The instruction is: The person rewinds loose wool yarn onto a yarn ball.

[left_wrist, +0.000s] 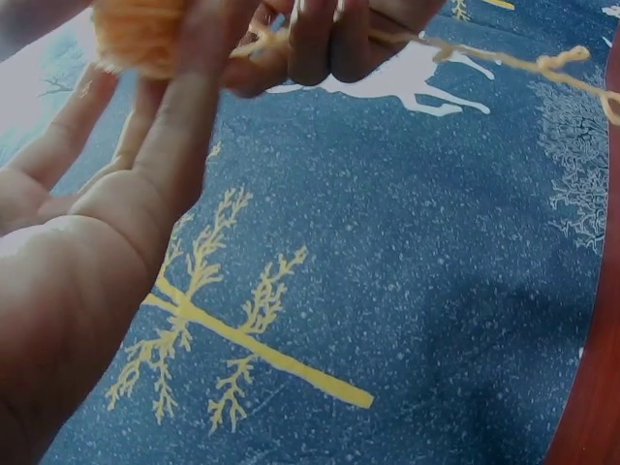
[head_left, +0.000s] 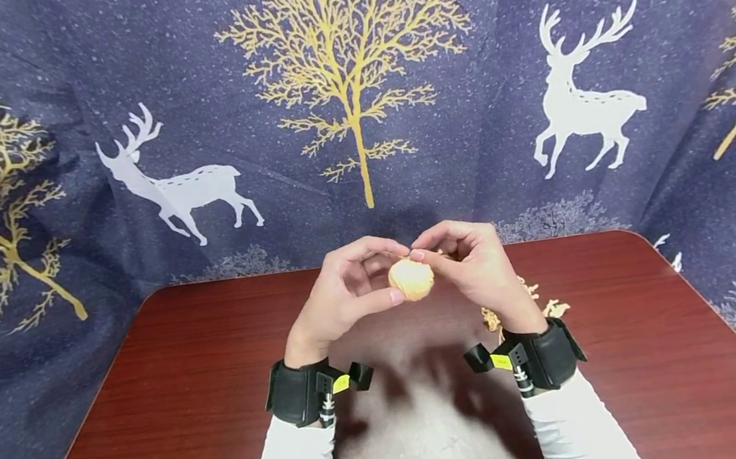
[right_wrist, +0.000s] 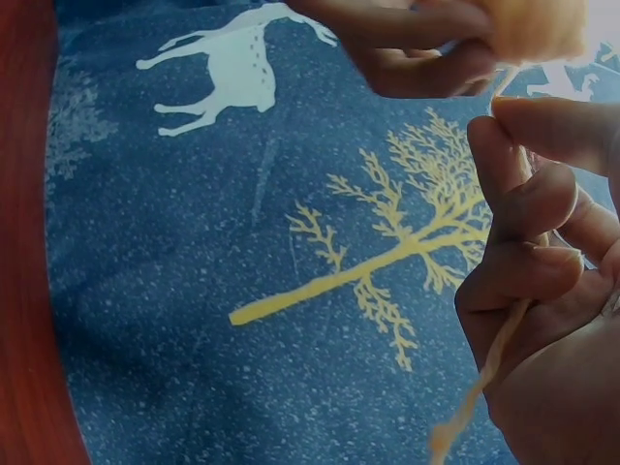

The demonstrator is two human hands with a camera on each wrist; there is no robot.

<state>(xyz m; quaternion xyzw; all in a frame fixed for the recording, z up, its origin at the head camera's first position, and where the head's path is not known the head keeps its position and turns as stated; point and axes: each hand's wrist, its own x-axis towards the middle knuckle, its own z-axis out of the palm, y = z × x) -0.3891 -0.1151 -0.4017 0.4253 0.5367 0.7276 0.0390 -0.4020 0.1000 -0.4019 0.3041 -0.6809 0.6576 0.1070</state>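
Observation:
A small ball of pale orange yarn (head_left: 411, 279) is held up over the far part of the table. My left hand (head_left: 356, 284) grips it between thumb and fingers from the left side. With thumb and index finger, my right hand (head_left: 472, 263) pinches the yarn strand (right_wrist: 504, 339) close beside the ball. In the right wrist view the strand passes through the curled fingers and hangs out below the palm. The left wrist view shows the strand (left_wrist: 504, 60) stretching away to the right, with small knots or loops along it.
Loose, tangled yarn (head_left: 553, 308) lies on the reddish-brown table (head_left: 189, 404), partly hidden behind my right wrist. A dark blue curtain (head_left: 184, 76) printed with deer and golden trees hangs behind the table. Black straps (head_left: 298, 391) with cameras circle both wrists.

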